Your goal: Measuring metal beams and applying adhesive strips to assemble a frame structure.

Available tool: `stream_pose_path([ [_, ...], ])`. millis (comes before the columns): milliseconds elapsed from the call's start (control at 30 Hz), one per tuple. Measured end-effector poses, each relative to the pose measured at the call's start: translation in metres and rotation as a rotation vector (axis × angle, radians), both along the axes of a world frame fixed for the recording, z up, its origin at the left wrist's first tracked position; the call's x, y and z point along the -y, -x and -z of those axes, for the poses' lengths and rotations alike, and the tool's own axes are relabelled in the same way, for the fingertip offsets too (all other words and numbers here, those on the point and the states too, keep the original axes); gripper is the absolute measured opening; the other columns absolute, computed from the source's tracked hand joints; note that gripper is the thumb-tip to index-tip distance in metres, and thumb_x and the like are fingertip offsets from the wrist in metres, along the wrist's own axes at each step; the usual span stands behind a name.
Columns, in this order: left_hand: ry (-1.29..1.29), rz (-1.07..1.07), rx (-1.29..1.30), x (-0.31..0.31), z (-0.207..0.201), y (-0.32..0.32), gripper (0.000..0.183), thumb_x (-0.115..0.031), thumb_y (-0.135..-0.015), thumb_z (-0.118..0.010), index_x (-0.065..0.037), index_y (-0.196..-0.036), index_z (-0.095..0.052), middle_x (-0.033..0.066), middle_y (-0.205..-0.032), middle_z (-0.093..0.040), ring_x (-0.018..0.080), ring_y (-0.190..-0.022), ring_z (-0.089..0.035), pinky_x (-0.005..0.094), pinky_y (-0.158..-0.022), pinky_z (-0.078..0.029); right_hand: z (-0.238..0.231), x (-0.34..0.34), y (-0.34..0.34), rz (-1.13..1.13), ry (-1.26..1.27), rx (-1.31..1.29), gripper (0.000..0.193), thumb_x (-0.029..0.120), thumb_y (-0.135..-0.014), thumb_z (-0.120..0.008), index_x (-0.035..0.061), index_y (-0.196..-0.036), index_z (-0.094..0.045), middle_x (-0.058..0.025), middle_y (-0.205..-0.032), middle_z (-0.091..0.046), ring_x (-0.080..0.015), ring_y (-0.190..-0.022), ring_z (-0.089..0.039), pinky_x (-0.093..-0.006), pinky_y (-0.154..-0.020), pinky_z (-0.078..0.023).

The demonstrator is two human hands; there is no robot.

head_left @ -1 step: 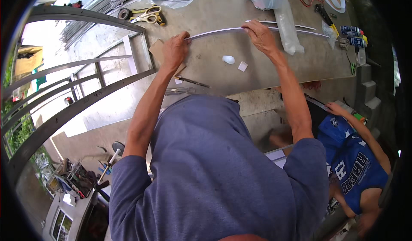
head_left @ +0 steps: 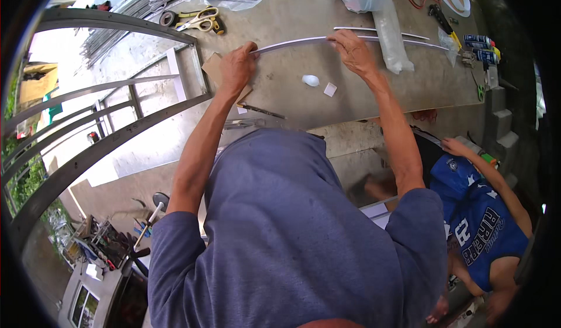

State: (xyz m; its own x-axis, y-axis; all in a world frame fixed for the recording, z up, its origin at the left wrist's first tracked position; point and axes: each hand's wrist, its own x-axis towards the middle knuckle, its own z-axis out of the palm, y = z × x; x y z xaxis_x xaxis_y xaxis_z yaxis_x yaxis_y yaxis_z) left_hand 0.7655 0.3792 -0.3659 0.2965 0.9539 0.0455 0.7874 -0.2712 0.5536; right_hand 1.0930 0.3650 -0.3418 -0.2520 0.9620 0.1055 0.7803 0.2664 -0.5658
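A long, thin white strip (head_left: pixel 292 43) stretches across the metal table, bowed in this wide view. My left hand (head_left: pixel 237 68) pinches its left end. Farther right, my right hand (head_left: pixel 353 53) has its fingers closed on the same strip, which runs on past it under a clear plastic bag. Just beyond lies a second white strip (head_left: pixel 412 35), partly covered by that bag. Nearer me, between my hands, are a small white rounded object (head_left: pixel 311 81) and a little white square (head_left: pixel 330 89). Brown cardboard (head_left: pixel 213 66) lies beside my left wrist.
Scissors (head_left: pixel 201 19) and black tape (head_left: pixel 168 18) lie at the far left, near a metal frame (head_left: pixel 111 130). The plastic bag (head_left: pixel 392 42) is beyond my right hand. Spray cans (head_left: pixel 482 49) stand far right. A person in a blue top (head_left: pixel 473 211) is close on my right.
My right hand has shifted very slightly left along the strip. The person at my right has moved a little; my left hand looks the same.
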Motion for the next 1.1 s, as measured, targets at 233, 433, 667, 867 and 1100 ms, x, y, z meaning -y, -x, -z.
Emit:
stream_pose_path([
  [233, -0.032, 0.030, 0.013, -0.001, -0.007, -0.001, 0.017, -0.012, -0.085, -0.067, -0.008, -0.101, -0.064, 0.0145, -0.085, -0.070, 0.0344, -0.080, -0.067, 0.0419, -0.069, -0.050, 0.003, 0.027, 0.008, 0.158, -0.130, -0.072, 0.030, 0.008, -0.084, -0.064, 0.0052, -0.114, -0.062, -0.0112, -0.112, -0.060, -0.0335, -0.106, -0.055, -0.0407, -0.094, -0.044],
  [433, -0.006, 0.074, 0.123, 0.012, -0.039, 0.002, 0.015, -0.004, -0.081, -0.066, -0.007, -0.096, -0.067, 0.0153, -0.079, -0.069, 0.0338, -0.072, -0.067, 0.0423, -0.063, -0.051, -0.007, 0.011, 0.018, 0.128, -0.245, 0.181, 0.042, 0.013, -0.084, -0.067, 0.0107, -0.124, -0.059, -0.0081, -0.121, -0.059, -0.0300, -0.111, -0.055, -0.0421, -0.101, -0.040],
  [667, -0.106, -0.027, 0.204, 0.031, -0.072, -0.002, 0.026, -0.010, -0.080, -0.075, -0.008, -0.105, -0.069, 0.0118, -0.087, -0.072, 0.0245, -0.074, -0.070, 0.0326, -0.065, -0.053, 0.009, -0.002, 0.012, -0.044, -0.160, 0.233, 0.024, 0.015, -0.086, -0.066, 0.0119, -0.109, -0.064, -0.0051, -0.103, -0.065, -0.0252, -0.103, -0.058, -0.0400, -0.095, -0.038],
  [867, -0.007, -0.155, 0.486, 0.040, -0.099, -0.006, 0.040, -0.004, -0.075, -0.079, -0.008, -0.113, -0.067, 0.0093, -0.091, -0.072, 0.0184, -0.077, -0.070, 0.0292, -0.068, -0.055, -0.001, 0.003, 0.002, -0.063, -0.186, 0.104, 0.011, 0.013, -0.083, -0.068, 0.0096, -0.092, -0.063, -0.0045, -0.087, -0.065, -0.0247, -0.090, -0.062, -0.0378, -0.085, -0.042],
  [1100, 0.348, -0.222, 0.793, 0.051, -0.127, -0.001, 0.024, -0.010, -0.084, -0.076, 0.000, -0.105, -0.071, 0.0086, -0.088, -0.073, 0.0133, -0.080, -0.068, 0.0246, -0.072, -0.054, -0.028, 0.007, -0.004, -0.040, -0.197, -0.056, 0.009, 0.012, -0.083, -0.068, 0.0072, -0.090, -0.063, -0.0063, -0.085, -0.065, -0.0275, -0.087, -0.061, -0.0387, -0.081, -0.043],
])
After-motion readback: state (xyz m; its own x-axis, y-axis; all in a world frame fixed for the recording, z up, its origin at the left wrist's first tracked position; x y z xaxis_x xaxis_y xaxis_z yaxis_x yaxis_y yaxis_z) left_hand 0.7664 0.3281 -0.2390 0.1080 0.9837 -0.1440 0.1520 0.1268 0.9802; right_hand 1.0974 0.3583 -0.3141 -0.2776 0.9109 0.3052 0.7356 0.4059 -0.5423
